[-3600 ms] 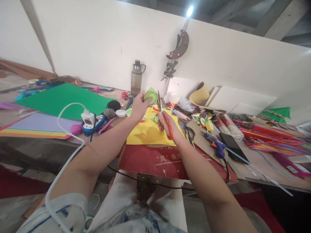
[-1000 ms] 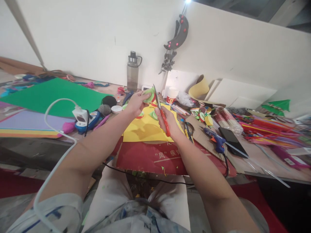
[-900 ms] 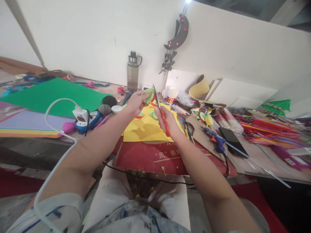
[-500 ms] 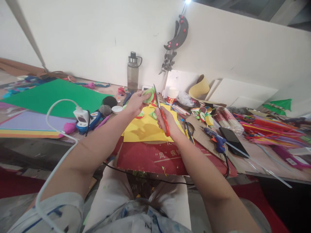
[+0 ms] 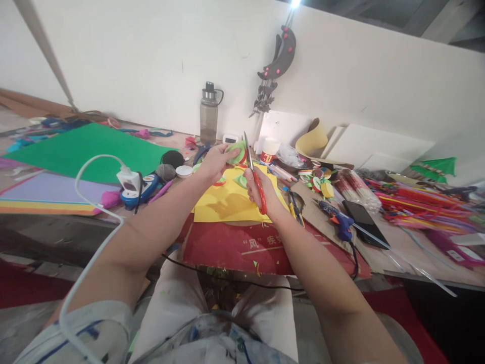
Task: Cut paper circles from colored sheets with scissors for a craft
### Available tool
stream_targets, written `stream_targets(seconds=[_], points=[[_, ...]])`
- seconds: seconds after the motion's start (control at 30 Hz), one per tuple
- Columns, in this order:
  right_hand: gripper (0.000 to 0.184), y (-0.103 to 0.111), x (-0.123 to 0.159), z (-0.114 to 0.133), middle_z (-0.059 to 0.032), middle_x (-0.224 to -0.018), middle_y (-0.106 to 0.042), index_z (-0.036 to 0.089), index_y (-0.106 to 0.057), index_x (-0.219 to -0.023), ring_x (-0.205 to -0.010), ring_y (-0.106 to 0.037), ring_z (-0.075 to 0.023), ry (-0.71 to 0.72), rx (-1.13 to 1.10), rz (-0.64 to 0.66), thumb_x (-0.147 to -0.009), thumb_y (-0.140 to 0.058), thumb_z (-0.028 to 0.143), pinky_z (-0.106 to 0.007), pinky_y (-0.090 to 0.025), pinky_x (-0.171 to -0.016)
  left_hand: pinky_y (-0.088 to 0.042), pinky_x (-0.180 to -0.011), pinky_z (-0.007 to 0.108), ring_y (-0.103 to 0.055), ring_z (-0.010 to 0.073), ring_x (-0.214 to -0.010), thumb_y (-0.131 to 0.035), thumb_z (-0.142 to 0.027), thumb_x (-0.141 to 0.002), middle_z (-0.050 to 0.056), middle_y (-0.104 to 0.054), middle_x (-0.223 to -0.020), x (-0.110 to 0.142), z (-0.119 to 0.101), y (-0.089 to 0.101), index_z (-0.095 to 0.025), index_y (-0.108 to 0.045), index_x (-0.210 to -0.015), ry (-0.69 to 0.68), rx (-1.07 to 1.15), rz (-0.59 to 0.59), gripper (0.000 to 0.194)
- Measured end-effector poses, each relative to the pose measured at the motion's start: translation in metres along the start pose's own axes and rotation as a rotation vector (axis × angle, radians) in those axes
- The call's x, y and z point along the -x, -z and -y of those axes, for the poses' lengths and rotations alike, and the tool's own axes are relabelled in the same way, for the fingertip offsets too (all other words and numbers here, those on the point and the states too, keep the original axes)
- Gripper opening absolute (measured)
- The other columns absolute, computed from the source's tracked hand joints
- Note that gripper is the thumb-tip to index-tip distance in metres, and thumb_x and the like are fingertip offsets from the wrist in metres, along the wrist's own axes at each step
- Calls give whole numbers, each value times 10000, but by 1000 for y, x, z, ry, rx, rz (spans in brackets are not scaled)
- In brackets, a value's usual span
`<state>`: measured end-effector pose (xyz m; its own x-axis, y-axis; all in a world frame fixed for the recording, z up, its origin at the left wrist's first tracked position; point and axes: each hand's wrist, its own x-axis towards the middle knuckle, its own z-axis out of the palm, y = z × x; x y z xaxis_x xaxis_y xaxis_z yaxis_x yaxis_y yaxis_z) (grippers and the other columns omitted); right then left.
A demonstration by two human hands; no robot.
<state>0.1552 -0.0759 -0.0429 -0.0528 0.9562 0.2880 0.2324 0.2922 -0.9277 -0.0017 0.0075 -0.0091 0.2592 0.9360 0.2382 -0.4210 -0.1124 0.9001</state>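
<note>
Between the fingers of my left hand (image 5: 217, 161) is a round green paper piece (image 5: 235, 153) with a red edge. My right hand (image 5: 264, 191) grips a pair of scissors (image 5: 259, 188) by its red handles, blades pointing up and away. The blades stand at the right edge of the green piece; whether they touch it I cannot tell. Below both hands lies a yellow sheet (image 5: 215, 206), with more green and red round pieces (image 5: 241, 180) on it. The sheet rests on a red printed board (image 5: 220, 247).
A water bottle (image 5: 208, 116) and a paper cup (image 5: 270, 149) stand behind. To the right are a glue gun (image 5: 341, 221), a phone (image 5: 366, 222) and pipe cleaners (image 5: 420, 202). A green sheet (image 5: 91, 151) and a power strip (image 5: 138, 189) with a white cable lie left.
The green piece is turned slightly in my left hand, and the scissor blades appear a little more upright beside it. The whole view has shifted slightly.
</note>
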Motion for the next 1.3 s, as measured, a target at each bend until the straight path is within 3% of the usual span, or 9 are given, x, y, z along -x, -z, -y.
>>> stream_targets(seconds=[0.2, 0.37, 0.63, 0.97, 1.3], points=[[643, 0, -1, -4, 53, -649, -378, 247, -516, -916, -516, -342, -100, 24, 26, -5, -882, -534, 888, -255, -273, -447, -423, -541, 195, -558, 75, -585, -1013, -341, -603, -21, -624, -654, 0, -7, 4, -141, -650, -721, -13, -56, 27, 431], [616, 0, -1, -6, 42, -655, -409, 245, -565, -952, -518, -365, -103, 26, 40, -12, -906, -537, 859, -253, -292, -458, -452, -562, 198, -597, 89, -631, -1024, -332, -595, -11, -669, -705, 0, -1, 2, -144, -713, -827, -5, 32, 5, 431], [609, 0, 0, -4, 48, -645, -391, 244, -506, -883, -516, -360, -100, 49, 67, -7, -913, -523, 853, -250, -295, -445, -470, -604, 200, -634, 92, -663, -928, -271, -727, 2, -711, -764, -3, 2, 3, -150, -720, -850, 12, 50, -77, 271], [625, 0, -3, -5, 60, -653, -373, 252, -471, -892, -540, -366, -109, 55, 32, 12, -899, -515, 876, -258, -328, -473, -492, -633, 209, -601, 95, -658, -961, -299, -658, 1, -698, -753, -5, 3, 5, -138, -730, -838, -47, -66, -31, 334], [605, 2, -1, -3, 49, -659, -374, 243, -492, -893, -537, -346, -102, 37, 55, 23, -919, -522, 847, -258, -278, -456, -467, -603, 202, -585, 92, -649, -997, -357, -632, 6, -683, -739, -7, -2, 12, -136, -741, -824, -65, -105, 26, 389]])
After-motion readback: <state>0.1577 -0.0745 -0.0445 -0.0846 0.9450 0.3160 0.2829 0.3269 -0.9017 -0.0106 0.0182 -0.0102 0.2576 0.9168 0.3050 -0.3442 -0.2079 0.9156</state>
